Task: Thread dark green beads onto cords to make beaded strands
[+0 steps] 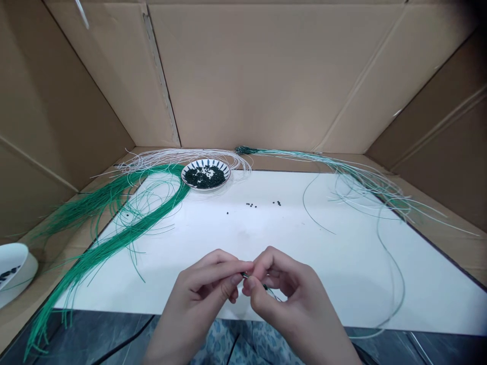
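Note:
Near the front edge of the white board, my left hand (pixel 215 286) and my right hand (pixel 287 291) meet, fingertips almost touching. A tiny dark bead (pixel 244 275) shows at the left fingertips, pinched between thumb and forefinger. My right thumb and forefinger pinch a thin wire beside it. Another dark bit (pixel 265 287) and thin wire ends (pixel 274 294) show at the right palm. The fingers cover most of the held piece. Several loose black beads (pixel 251 205) lie on the board beyond my hands.
A striped plate (pixel 185 181) of dark beads stands at the back. Green wires (pixel 125 235) spread over the left, white wires (pixel 152 158) behind. A tied green-and-white bundle (pixel 289 153) lies back right. A white bowl (pixel 26 271) is far left. Cardboard walls (pixel 274 76) surround the board.

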{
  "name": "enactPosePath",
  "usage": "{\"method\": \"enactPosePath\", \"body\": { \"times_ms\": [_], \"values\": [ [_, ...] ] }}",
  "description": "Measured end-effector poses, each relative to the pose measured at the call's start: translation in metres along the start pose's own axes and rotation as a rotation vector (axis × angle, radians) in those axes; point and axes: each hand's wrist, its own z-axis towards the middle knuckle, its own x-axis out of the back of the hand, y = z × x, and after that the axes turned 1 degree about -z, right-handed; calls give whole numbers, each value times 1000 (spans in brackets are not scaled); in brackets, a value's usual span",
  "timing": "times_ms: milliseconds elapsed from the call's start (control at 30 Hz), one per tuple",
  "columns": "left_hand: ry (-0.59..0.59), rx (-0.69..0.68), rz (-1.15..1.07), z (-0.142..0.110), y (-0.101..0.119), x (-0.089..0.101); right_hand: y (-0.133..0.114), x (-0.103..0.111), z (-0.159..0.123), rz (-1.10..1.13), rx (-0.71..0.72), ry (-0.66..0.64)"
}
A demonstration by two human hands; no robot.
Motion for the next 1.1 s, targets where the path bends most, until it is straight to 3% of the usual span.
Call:
{"method": "enactPosePath", "body": {
  "times_ms": [533,667,833,1100],
  "values": [
    [-125,-87,151,-2,-5,4,2,15,9,46,-82,-155],
    [-34,-72,93,1,-8,-1,12,15,15,85,-36,-153],
    [133,-69,140,22,-24,4,42,24,38,39,20,-44],
    [241,-43,203,40,-37,11,80,35,45,22,23,94]
  ]
}}
